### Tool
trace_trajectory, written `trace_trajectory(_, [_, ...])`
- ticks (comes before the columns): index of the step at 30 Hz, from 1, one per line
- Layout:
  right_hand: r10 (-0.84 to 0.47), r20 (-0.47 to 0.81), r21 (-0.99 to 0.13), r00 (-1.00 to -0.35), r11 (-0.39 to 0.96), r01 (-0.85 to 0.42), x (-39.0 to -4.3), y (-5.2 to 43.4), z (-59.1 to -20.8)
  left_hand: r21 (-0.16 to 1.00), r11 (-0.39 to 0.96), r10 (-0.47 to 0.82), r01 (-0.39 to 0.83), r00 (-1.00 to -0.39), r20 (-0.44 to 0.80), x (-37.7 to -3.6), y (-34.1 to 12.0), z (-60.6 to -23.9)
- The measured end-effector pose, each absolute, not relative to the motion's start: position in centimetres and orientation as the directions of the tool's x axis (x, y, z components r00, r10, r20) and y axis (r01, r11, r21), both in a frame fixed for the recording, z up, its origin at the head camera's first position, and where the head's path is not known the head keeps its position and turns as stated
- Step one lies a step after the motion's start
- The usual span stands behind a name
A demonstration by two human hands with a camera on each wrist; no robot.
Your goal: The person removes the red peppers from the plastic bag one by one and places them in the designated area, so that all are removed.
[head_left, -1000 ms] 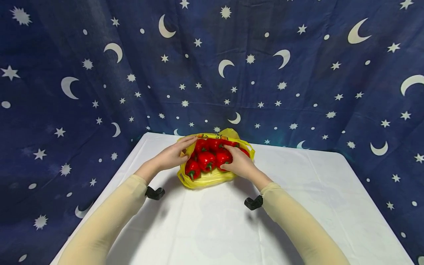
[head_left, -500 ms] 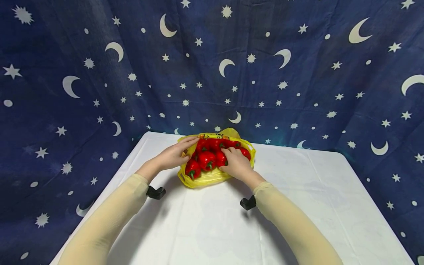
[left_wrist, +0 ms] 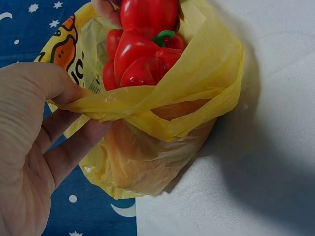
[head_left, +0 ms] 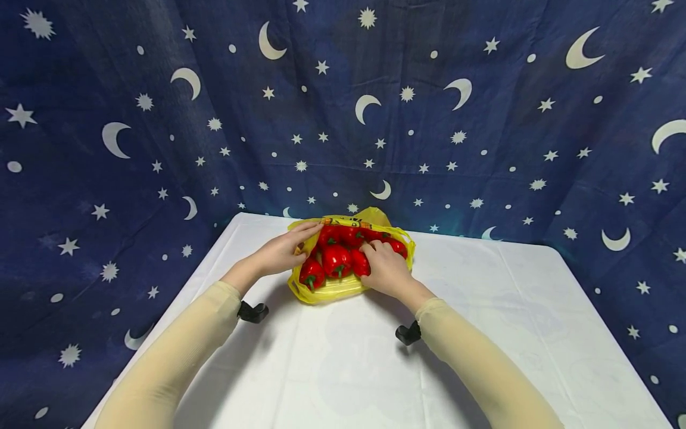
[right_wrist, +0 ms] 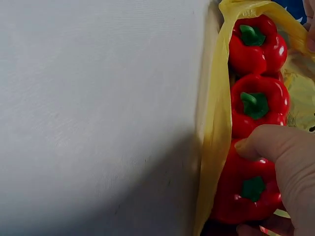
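Currently your left hand [head_left: 278, 253] pinches the rim of the yellow plastic bag [head_left: 332, 289] between thumb and fingers, holding the mouth open at its left edge; the left wrist view shows the film folded over your thumb [left_wrist: 51, 86]. Your right hand [head_left: 387, 267] is inside the mouth, fingers curled around one red bell pepper [right_wrist: 246, 189] at the near right of the pile. The bag sits on the white tablecloth [head_left: 343, 369] toward the far edge, packed with red peppers [head_left: 336, 260].

Risks, as judged from here:
- The film is thin and stretched at your pinch; a hard pull could tear the rim or slip it from your fingers, letting the mouth collapse over the peppers.
- The peppers lie tightly side by side, so drawing one out may drag a neighbour over the low near rim and roll it onto the cloth.
- The bag is not anchored except by your left hand; lifting the pepper could drag the bag along.

Against the frame a second ago: your right hand has shifted slightly left and deeper into the pile, closing on the pepper. Left hand and bag unchanged.
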State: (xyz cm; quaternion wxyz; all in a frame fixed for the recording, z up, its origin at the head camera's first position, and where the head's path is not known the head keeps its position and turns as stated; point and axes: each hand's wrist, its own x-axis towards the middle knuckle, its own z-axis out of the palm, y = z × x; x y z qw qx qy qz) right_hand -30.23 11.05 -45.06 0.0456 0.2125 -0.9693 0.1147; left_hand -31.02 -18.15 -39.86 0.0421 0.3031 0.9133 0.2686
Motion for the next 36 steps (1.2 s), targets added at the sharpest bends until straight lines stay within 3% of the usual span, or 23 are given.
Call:
trace_trajectory(4, [-0.425,0.134,-0.226,-0.895,0.866,-0.445,-30.0,11.6,-45.1,0.507,0.682,0.572,0.527,-0.816,0.08,-31.0,-18.2,-39.8])
trace_trajectory(20, [-0.476,0.029,-0.513,-0.879,0.747,-0.422,-31.0,12.5,-46.0,0.506,0.678,0.572,0.534,-0.815,0.094,-30.7,-18.0,-39.6])
trace_trajectory(36, [-0.525,0.038,-0.485,-0.85,0.734,-0.475,-31.6,13.1,-46.6,0.491,0.684,0.574,0.54,-0.814,0.095,-30.7,-17.9,-39.7])
